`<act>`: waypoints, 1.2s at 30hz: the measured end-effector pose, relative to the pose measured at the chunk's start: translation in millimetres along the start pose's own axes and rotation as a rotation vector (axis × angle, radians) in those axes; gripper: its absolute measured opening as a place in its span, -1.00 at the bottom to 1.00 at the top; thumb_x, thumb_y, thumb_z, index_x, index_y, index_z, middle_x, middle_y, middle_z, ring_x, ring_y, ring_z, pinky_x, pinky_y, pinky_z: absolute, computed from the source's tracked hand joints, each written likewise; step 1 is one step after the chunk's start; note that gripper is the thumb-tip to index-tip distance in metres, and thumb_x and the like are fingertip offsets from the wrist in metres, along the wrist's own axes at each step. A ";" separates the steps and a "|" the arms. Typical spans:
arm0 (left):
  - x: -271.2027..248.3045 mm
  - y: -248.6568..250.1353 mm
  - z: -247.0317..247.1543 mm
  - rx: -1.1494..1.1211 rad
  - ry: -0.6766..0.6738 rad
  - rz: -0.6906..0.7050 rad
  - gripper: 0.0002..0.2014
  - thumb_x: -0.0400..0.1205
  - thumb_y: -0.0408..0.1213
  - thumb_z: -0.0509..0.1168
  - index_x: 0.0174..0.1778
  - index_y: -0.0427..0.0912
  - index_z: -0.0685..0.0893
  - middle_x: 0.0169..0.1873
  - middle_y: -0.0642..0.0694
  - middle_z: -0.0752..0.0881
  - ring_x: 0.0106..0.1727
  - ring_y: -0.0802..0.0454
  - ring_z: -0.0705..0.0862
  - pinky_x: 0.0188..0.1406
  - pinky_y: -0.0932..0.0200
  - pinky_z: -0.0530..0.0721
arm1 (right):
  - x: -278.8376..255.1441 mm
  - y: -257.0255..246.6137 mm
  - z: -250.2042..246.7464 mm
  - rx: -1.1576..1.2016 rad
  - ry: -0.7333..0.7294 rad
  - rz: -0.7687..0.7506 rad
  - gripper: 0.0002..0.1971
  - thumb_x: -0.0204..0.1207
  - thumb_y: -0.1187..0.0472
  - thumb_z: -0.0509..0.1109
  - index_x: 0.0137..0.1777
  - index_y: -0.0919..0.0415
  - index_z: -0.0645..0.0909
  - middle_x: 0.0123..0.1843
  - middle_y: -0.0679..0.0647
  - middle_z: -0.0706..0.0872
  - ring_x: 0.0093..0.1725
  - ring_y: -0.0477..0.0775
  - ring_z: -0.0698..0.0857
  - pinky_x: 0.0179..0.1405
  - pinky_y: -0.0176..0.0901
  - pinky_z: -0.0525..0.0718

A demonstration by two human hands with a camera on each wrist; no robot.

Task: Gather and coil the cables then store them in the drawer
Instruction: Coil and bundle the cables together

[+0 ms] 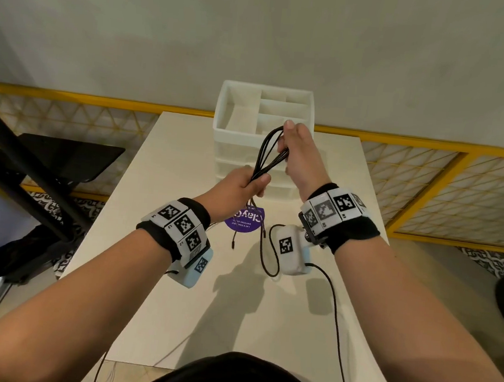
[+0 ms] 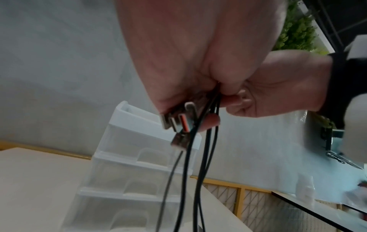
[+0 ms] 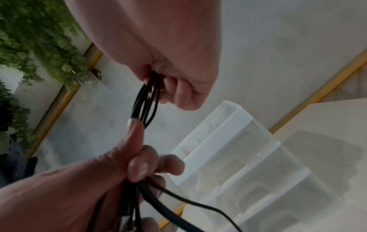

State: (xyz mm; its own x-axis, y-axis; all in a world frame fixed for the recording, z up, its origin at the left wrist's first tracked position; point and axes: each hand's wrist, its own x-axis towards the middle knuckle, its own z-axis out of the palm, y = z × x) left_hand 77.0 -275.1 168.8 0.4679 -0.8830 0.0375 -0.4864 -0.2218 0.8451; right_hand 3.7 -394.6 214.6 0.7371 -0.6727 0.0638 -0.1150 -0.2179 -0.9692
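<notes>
A bundle of several black cables (image 1: 267, 155) is stretched in the air between my two hands, above the white table (image 1: 186, 160). My left hand (image 1: 256, 180) grips its lower end, where USB plugs (image 2: 178, 120) stick out below the fist and loose cable ends (image 1: 234, 241) dangle. Higher up, my right hand (image 1: 285, 145) pinches the looped end (image 3: 147, 106). Just behind the hands stands the white translucent drawer unit (image 1: 236, 110) with an open compartment tray on top; its drawers (image 2: 123, 175) look pushed in.
A purple round card (image 1: 243, 220) lies on the table under my left hand. Wrist-camera leads (image 1: 335, 320) trail over the table's near part. A black stand (image 1: 65, 156) is on the left, a yellow-framed railing (image 1: 431, 145) runs behind.
</notes>
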 end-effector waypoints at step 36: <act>0.8 -1.7 -25.1 -0.468 0.044 -0.169 -0.72 0.78 -0.12 -0.06 -0.20 -0.08 0.40 -0.32 -0.01 0.45 -0.33 0.10 0.46 0.03 0.11 0.58 | 7.6 7.0 6.9 0.406 -0.168 0.173 -0.66 0.60 0.28 0.24 0.38 0.23 0.42 0.00 0.11 0.58 -0.20 0.05 0.62 -0.21 -0.06 0.71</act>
State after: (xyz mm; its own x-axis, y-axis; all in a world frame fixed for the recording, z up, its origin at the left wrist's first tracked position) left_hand 96.8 -265.0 180.8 0.5470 -0.8303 -0.1069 -0.0221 -0.1420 0.9896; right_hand 13.1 -396.4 206.6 0.8314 -0.5438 -0.1139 -0.0007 0.2039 -0.9790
